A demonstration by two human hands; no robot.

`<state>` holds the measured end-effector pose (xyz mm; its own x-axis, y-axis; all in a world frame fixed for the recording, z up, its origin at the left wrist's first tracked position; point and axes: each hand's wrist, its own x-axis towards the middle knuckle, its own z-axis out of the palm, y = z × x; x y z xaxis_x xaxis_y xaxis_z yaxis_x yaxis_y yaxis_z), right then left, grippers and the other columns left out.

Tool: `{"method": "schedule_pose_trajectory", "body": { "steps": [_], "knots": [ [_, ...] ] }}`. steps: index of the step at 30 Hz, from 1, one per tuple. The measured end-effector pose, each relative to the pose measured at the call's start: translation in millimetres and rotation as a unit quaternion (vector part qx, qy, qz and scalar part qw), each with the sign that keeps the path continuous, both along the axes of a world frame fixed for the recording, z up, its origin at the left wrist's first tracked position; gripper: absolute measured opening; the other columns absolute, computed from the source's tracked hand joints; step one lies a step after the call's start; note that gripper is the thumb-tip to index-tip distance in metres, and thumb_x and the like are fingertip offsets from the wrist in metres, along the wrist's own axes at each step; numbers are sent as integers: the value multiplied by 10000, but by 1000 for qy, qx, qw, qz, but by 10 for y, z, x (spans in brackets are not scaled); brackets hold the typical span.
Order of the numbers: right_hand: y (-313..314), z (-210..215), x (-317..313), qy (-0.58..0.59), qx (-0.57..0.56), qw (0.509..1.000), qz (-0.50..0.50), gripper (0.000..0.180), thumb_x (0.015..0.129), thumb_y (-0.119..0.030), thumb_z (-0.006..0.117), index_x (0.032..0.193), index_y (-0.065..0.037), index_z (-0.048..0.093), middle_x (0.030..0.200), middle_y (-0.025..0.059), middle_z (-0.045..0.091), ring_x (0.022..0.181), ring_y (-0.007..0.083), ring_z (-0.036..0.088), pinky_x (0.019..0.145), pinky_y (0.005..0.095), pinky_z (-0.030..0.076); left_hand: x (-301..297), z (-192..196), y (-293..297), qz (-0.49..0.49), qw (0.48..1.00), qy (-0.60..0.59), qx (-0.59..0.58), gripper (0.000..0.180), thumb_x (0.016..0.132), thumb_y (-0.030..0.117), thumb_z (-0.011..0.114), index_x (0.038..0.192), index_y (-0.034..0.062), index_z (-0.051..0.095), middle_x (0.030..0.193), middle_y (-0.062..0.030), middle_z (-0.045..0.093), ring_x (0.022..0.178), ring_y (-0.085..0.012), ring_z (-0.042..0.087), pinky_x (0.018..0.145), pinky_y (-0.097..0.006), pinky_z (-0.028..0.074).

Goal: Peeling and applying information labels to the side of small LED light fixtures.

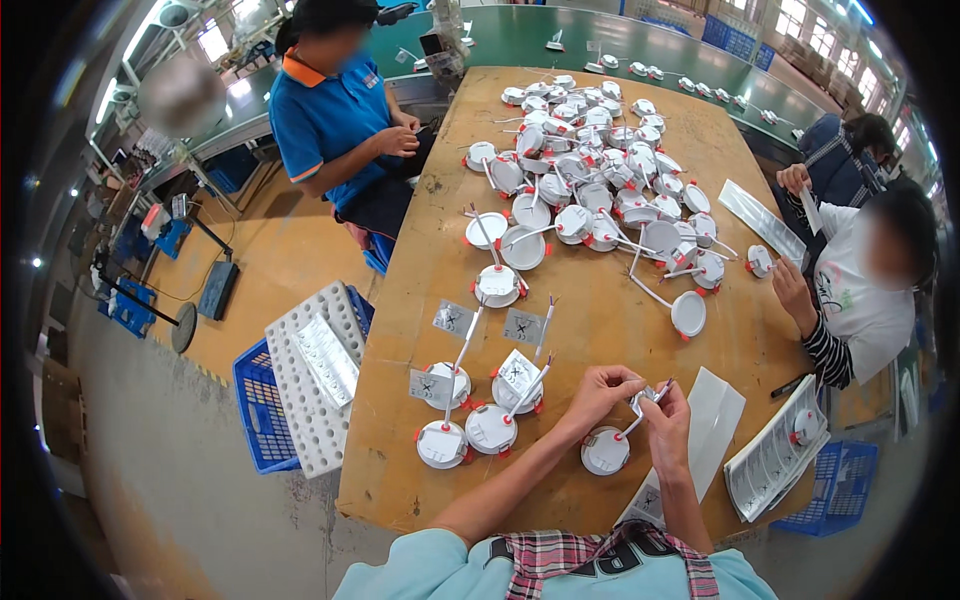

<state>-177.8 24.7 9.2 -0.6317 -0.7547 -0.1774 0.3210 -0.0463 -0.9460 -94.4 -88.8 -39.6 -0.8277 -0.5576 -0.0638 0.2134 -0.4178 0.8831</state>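
Note:
Both my hands meet over the near right part of the table. My left hand (600,396) pinches a small silver label (645,396) at the cable of a round white downlight (604,453). My right hand (670,424) is closed on the same label and cable from the other side; its fingertips partly hide them. The downlight lies on the table below my fingers, its cable rising to them. Under my right forearm lies a pale label backing strip (712,412). Left of my left forearm sit several downlights (441,446) with cables, some with silver labels (430,388).
A big heap of white downlights (590,150) covers the table's far half. On the right are a label sheet stack (765,462) and a black pen (790,386). Co-workers sit at left (335,130) and right (870,270). A blue crate (265,410) stands left of the table.

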Motion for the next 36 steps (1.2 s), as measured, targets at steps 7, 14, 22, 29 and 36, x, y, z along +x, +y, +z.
{"method": "schedule_pose_trajectory", "body": {
  "steps": [7,14,22,29,36],
  "knots": [
    [71,-36,55,0,8,1000,-8,168,822,4,599,899,-76,474,842,-32,468,777,42,477,701,205,406,45,7,58,6,1000,-24,-4,132,840,124,660,863,-3,682,781,-22,658,720,-69,577,670,-232,469],
    [-1,-45,-40,-27,-8,1000,-2,102,863,-86,606,907,-55,520,856,-22,499,828,51,486,736,222,408,-1,216,-7,20,998,-49,43,121,846,129,637,818,15,667,756,-2,639,711,-61,558,658,-226,446],
    [-23,-10,-180,42,19,998,-38,140,869,-142,639,877,-22,568,819,-9,560,781,60,518,727,226,422,-67,308,32,33,986,-51,154,366,855,222,653,1125,4,540,950,-69,631,743,-97,590,704,-253,472],
    [53,-14,-284,63,7,992,-113,131,853,-135,658,863,-30,579,796,5,582,740,70,528,707,241,428,-25,233,202,-90,986,-109,-90,609,774,177,737,1227,-40,393,888,-104,638,746,-141,613,681,-287,495],
    [75,-53,-411,-18,-40,992,-122,133,843,-135,670,853,-40,577,801,18,590,726,84,507,690,237,390,-93,241,175,-112,962,-157,-194,518,766,94,731,1178,-37,446,766,-43,613,681,-94,573,596,-239,461]
  ]
}}
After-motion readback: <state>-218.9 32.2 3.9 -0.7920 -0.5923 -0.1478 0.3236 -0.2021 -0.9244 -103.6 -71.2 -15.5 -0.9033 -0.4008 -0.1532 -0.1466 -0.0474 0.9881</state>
